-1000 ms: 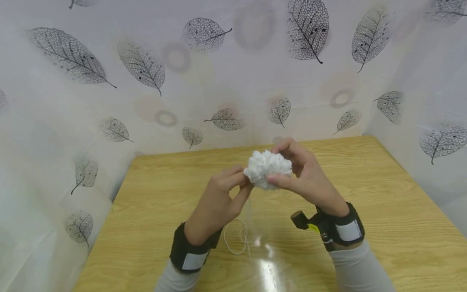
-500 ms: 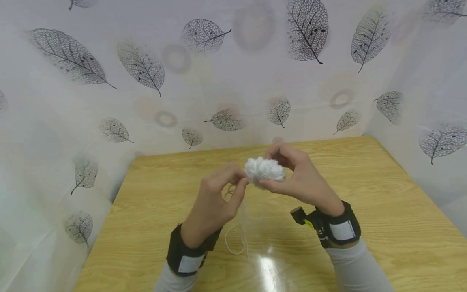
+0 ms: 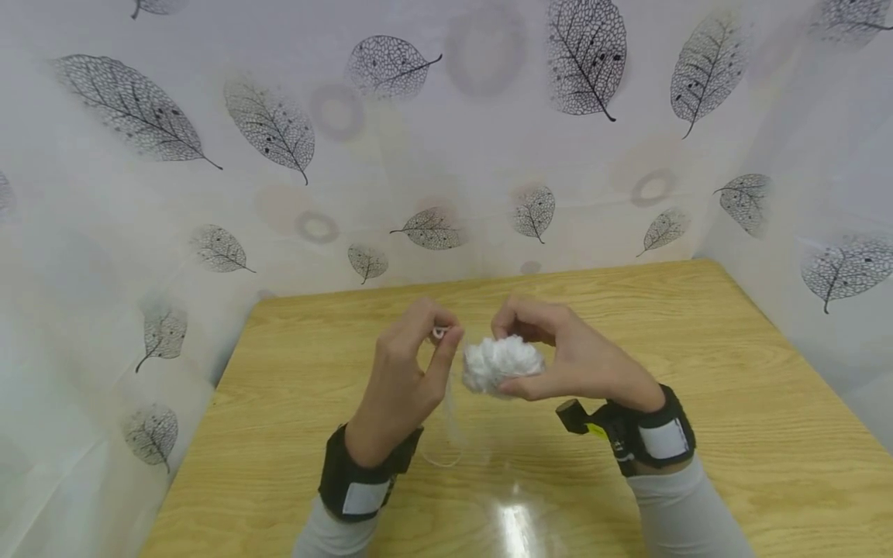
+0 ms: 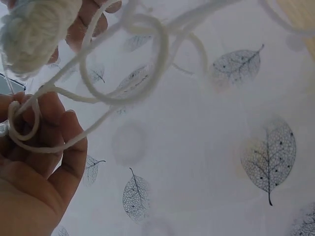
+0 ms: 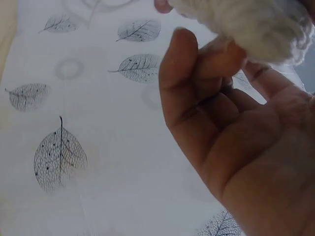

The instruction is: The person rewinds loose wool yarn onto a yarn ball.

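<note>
A fluffy white ball of yarn [image 3: 501,363] is gripped between the thumb and fingers of my right hand [image 3: 568,353], above the middle of the table. To its left, and apart from it, my left hand [image 3: 405,384] pinches a strand of white yarn [image 4: 37,147] between thumb and forefinger. In the left wrist view the strand loops around near those fingertips, and looser loops hang in front of the camera. The right wrist view shows the yarn ball [image 5: 261,29] against curled fingers; part of it runs out of the frame.
The wooden table [image 3: 293,434] spreads beneath both hands. Behind it and at the sides hangs a pale cloth [image 3: 432,155] printed with dark leaves. A strap with a small camera [image 3: 628,434] sits on the right wrist, and another strap [image 3: 366,477] on the left.
The left hand has moved left, away from the yarn ball, with the strand between its fingertips. The right hand has lowered the ball and turned it slightly. The trailing yarn loop has shifted on the table.
</note>
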{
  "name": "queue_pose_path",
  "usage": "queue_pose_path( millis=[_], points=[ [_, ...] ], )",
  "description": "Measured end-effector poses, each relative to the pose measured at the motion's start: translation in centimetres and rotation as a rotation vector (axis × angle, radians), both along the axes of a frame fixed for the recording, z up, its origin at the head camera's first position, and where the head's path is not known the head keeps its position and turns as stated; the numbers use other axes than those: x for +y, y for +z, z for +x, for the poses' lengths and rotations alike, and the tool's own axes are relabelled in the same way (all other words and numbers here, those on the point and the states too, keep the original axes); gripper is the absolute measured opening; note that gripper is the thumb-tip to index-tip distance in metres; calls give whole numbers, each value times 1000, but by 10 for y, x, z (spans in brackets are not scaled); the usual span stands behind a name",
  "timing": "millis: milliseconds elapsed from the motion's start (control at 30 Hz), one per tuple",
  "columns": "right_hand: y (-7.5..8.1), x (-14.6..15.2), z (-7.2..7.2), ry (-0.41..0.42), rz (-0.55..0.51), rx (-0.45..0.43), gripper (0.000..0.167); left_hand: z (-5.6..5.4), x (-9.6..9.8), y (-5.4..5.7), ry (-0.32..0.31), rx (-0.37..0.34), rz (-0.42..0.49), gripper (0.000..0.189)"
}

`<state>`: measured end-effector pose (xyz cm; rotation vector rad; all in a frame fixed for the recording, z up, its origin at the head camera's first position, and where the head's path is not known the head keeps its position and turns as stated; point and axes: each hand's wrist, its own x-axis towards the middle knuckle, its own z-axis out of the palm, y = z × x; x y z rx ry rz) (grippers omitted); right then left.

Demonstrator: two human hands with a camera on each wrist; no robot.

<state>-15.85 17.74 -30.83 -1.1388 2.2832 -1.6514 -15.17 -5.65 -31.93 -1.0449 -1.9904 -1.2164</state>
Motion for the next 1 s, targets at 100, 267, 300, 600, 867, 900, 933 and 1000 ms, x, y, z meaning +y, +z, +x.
queue_pose_path(
  millis=[100, 267, 300, 600, 867, 900, 933, 1000],
  points=[
    [1, 2, 1, 49, 4, -17, 44, -1, 1, -1, -8, 7, -4, 7],
    [0, 4, 2, 100, 26, -23, 42, -1, 3, -2, -39, 8, -10, 9],
    [0, 4, 2, 108, 28, -21, 41, -1, 3, -2, -45, 7, -11, 9],
    [2, 8, 5, 105, -37, -5, 48, -1, 6, -3, -84, 14, 1, 12],
    [4, 8, 5, 76, -144, -36, 49, -1, 8, -6, -115, 6, 1, 11],
    [4, 8, 5, 73, -155, -42, 48, -1, 8, -5, -115, -2, -1, 11],
    [4, 8, 5, 71, -168, -50, 48, -1, 9, -5, -116, -11, -3, 12],
    [4, 7, 4, 66, -202, -62, 47, 0, 9, -5, -115, -25, -9, 13]
  ],
)
